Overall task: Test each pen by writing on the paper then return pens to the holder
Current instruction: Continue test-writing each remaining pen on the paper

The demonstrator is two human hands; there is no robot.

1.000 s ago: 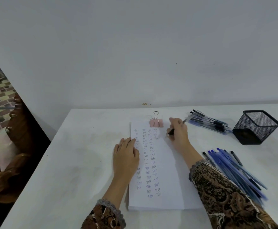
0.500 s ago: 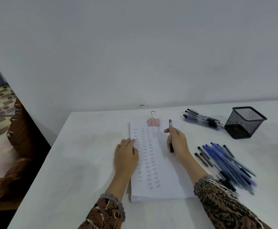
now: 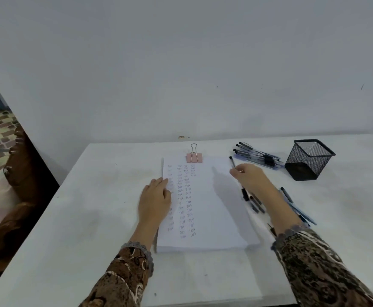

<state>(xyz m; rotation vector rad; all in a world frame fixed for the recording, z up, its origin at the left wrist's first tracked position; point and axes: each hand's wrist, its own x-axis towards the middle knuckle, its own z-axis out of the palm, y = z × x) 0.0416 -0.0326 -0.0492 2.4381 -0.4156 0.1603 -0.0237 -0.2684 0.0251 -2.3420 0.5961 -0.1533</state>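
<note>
Nearest me, two patterned sleeves reach over the white table (image 3: pixel 70 218). Her left hand (image 3: pixel 156 200) lies flat, fingers straight and relaxed, on the left edge of the paper (image 3: pixel 214 207), probably to keep the stack from sliding. Her right hand (image 3: pixel 250 177) is at the paper's right edge, fingers curled round one pen (image 3: pixel 232 162) that pokes out towards the far side. I cannot tell which end is the nib.

Just right of her forearm is a loose pile of pens (image 3: pixel 286 194), partly hidden, so I cannot count it. Farther off, one pink binder clip (image 3: pixel 194 157) pinches the paper's top edge. A second pile (image 3: pixel 258 155) lies far right, maybe the pens already tested, beside the one black mesh holder (image 3: pixel 309 160), which has no pens showing in it.
</note>
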